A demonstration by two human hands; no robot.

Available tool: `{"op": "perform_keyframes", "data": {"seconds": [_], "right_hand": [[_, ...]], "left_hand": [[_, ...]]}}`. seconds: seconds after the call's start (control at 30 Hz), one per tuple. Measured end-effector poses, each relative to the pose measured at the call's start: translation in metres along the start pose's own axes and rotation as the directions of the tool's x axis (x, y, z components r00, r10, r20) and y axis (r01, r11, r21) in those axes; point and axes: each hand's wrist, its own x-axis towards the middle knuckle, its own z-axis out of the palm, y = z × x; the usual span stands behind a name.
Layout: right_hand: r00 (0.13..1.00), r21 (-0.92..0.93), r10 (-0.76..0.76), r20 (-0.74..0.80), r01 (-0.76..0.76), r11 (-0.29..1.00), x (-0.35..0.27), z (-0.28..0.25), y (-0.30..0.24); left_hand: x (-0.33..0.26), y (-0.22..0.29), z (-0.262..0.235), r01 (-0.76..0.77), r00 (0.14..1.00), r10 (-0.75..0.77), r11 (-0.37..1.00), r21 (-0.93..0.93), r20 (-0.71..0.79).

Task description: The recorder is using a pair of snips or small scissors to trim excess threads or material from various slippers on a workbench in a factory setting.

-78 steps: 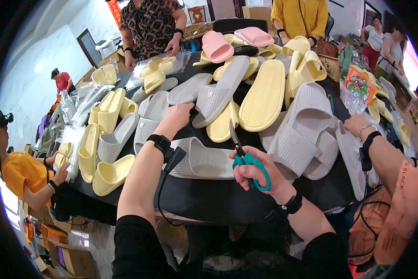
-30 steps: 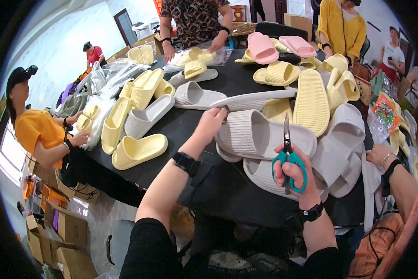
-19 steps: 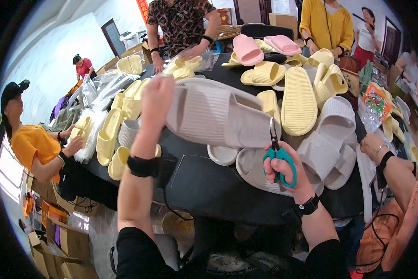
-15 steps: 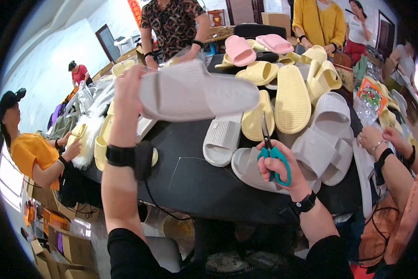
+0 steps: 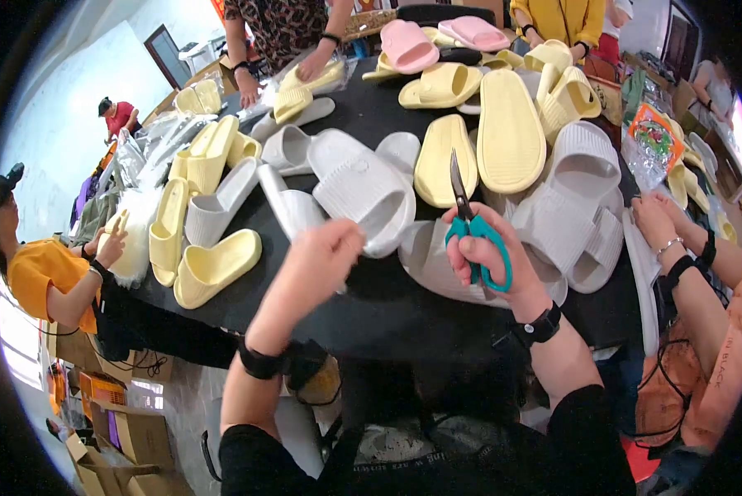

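Note:
My right hand (image 5: 493,252) grips a pair of scissors (image 5: 460,194) by its teal handles, dark blades together and pointing away from me. Just left of it, my left hand (image 5: 317,264) hovers over the near part of the table with curled fingers; what is between them, if anything, cannot be made out. Beyond that hand lies a grey slide slipper (image 5: 359,178), its ribbed strap toward me. Another grey slipper (image 5: 437,260) lies partly behind my right hand. Soles of two yellow slippers (image 5: 511,132) show beyond the scissors.
More grey slippers (image 5: 573,198) are piled at the right, pink slippers (image 5: 408,45) at the back. Yellow slippers (image 5: 218,269) line the black table's (image 5: 346,318) left side. Co-workers stand around; one person's hands (image 5: 305,70) handle a yellow slipper across from me.
The grey slipper my left hand held up is down among the others. My left hand has come lower and nearer to my right hand. The scissors stay in my right hand.

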Motion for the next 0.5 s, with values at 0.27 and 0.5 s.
{"op": "perform_keyframes", "data": {"seconds": [0.27,0.5], "right_hand": [[0.982,-0.048,0.146,0.120,-0.141,0.989,-0.008,0.036,-0.002],[0.816,-0.132,0.397,0.420,-0.378,0.916,-0.012,0.067,0.021]], "left_hand": [[-0.056,-0.026,0.030,-0.029,0.942,0.041,0.999,0.043,-0.334],[-0.080,-0.039,0.021,0.072,0.892,-0.045,0.996,0.043,-0.450]]}}
